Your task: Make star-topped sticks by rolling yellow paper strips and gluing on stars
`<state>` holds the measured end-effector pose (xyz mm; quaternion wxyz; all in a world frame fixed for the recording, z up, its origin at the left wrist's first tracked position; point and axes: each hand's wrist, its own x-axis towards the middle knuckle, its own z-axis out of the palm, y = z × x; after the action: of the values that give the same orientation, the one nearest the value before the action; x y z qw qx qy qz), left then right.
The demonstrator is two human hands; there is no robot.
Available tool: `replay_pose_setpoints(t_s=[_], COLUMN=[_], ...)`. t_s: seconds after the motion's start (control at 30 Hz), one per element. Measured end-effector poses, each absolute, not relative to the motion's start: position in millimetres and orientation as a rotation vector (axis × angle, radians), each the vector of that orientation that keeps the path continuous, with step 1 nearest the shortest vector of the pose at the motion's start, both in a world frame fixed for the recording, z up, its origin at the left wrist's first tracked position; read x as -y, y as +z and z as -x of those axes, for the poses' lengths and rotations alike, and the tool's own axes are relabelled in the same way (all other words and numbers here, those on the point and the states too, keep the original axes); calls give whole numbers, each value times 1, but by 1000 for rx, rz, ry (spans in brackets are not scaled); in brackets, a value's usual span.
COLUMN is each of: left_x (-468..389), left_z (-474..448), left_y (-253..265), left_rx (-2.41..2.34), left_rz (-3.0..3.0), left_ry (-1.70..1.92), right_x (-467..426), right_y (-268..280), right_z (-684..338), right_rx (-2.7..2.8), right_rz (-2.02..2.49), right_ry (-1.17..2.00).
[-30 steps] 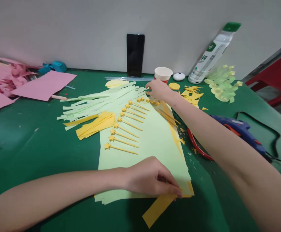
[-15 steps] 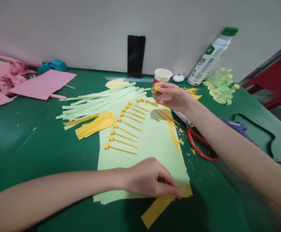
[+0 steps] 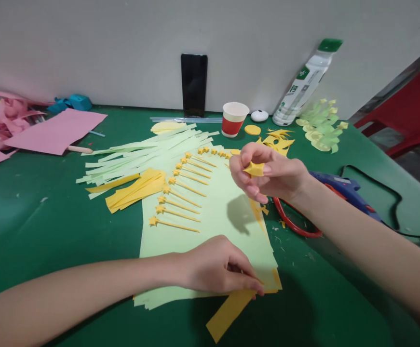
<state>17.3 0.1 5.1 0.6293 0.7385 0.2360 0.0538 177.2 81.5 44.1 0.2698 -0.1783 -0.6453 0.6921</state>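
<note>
A small folded yellow paper star (image 3: 253, 169) is pinched between the fingers of my right hand (image 3: 273, 168), raised above the right side of the light green paper sheets (image 3: 210, 260). My left hand (image 3: 224, 267) rests on the sheets' near edge, closed on a yellow paper strip (image 3: 227, 315) that hangs over the edge. Left of centre on the sheets lies a slanting row of thin yellow paper sticks (image 3: 181, 226), each tipped with a star. Several loose yellow stars (image 3: 214, 152) sit at the far edge.
Yellow strips (image 3: 135, 190) and pale green strips (image 3: 144, 154) lie left of the sheets. Behind stand a phone (image 3: 194, 84), a paper cup (image 3: 235, 119) and a leaning bottle (image 3: 305, 84). Red-handled scissors (image 3: 296, 226) and a blue glue gun (image 3: 347, 190) with a cord are at right. Pink paper (image 3: 58, 130) is far left.
My right hand has come down and nearer with the star, turning it in the fingers. The cup is now uncovered. My left hand stays on the strip. The view has shifted slightly.
</note>
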Motion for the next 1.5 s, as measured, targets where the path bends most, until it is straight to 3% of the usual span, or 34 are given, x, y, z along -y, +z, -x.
replay_pose_setpoints(t_s=[0.37,0.63,0.8,0.97,1.5], left_x=[1,-1,0,-1,-1], left_z=[-17,-17,-17,-16,-17], left_y=[4,4,4,1,-2], left_rx=[-545,-536,-526,-477,-473], left_rz=[-1691,-1717,-1705,-1669,-1657], left_ry=[128,125,106,124,137], right_x=[-79,-92,-133,-183,-200], right_y=[48,44,37,13,-4], right_z=[-167,-168,-177,-178,-178], right_rx=[1587,1659,1900,1909,2254], right_rz=[447,705,1262,1491,1720], right_ry=[1818,1369,811,605,445])
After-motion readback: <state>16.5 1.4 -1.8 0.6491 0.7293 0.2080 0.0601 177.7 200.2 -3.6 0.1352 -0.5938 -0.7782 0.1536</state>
